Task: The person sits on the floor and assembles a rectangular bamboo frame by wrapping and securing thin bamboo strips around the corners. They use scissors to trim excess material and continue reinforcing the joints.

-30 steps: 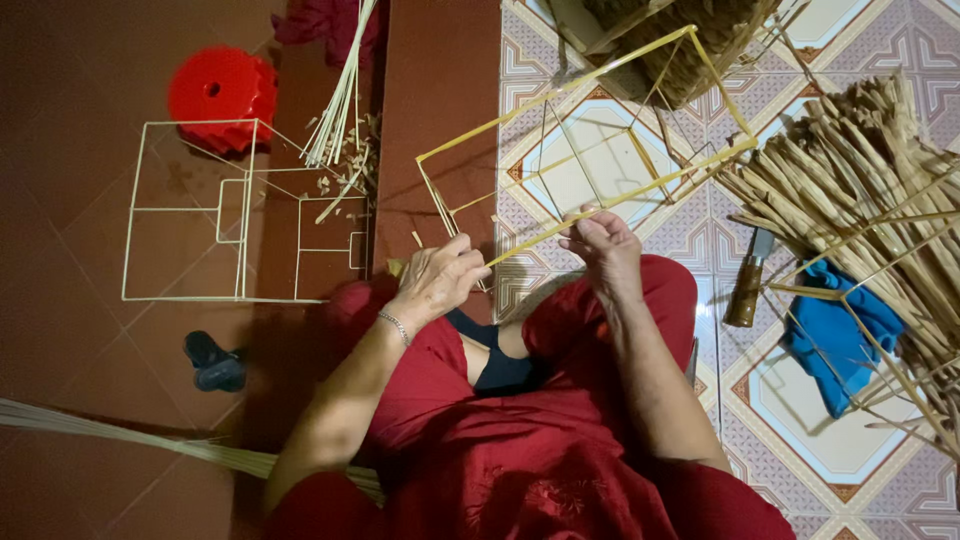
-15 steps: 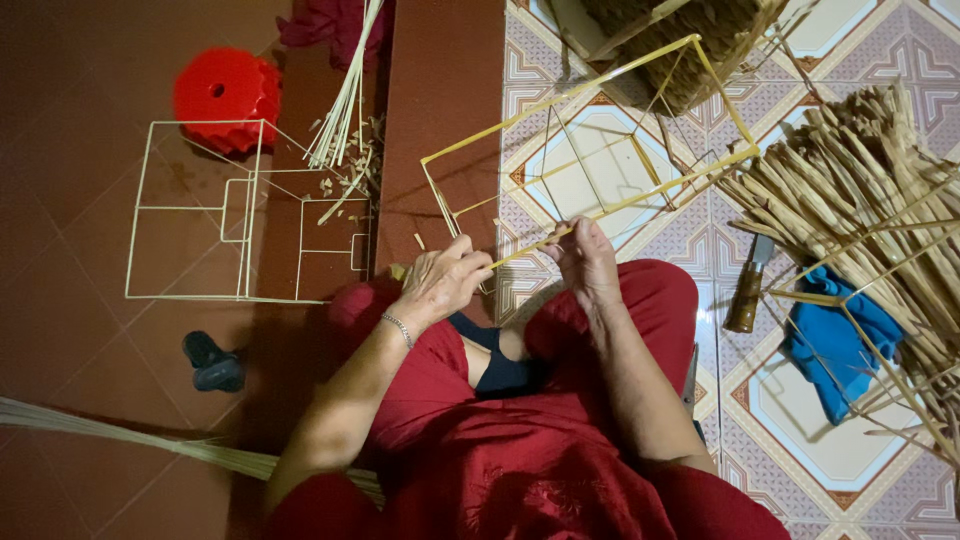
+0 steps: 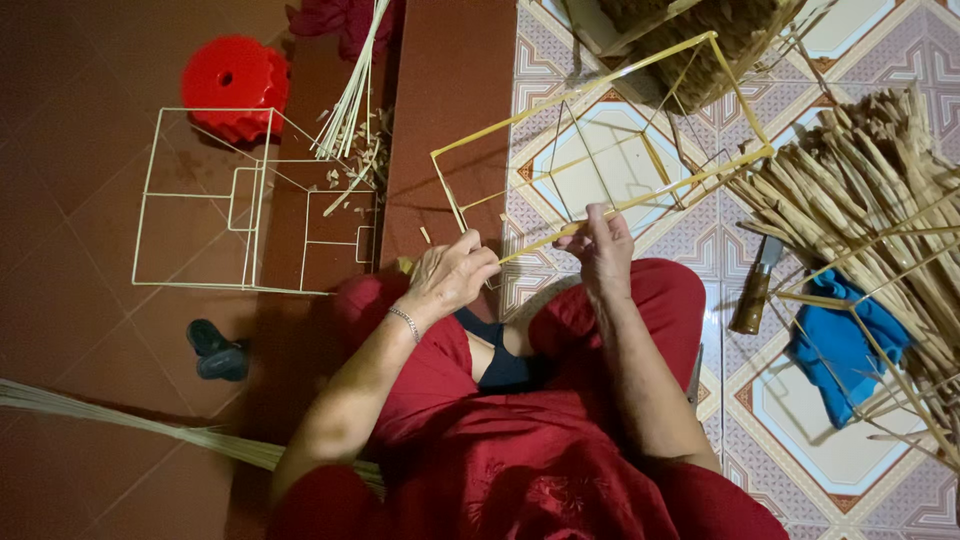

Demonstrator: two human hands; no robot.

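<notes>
Bamboo frame looks mostly built, your left hand and right hand both pinching its bottom stick, bundle of sticks still unused.

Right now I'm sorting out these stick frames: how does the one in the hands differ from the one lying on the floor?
The yellow frame is held up and tilted by the left hand and right hand; the pale frame lies flat on the floor, untouched. The yellow frame sits over the patterned tiles, the pale frame over the plain brown tiles beside a red stool. The pale frame shows smaller rectangles inside its outline. Both are open shapes built of thin sticks.
</notes>
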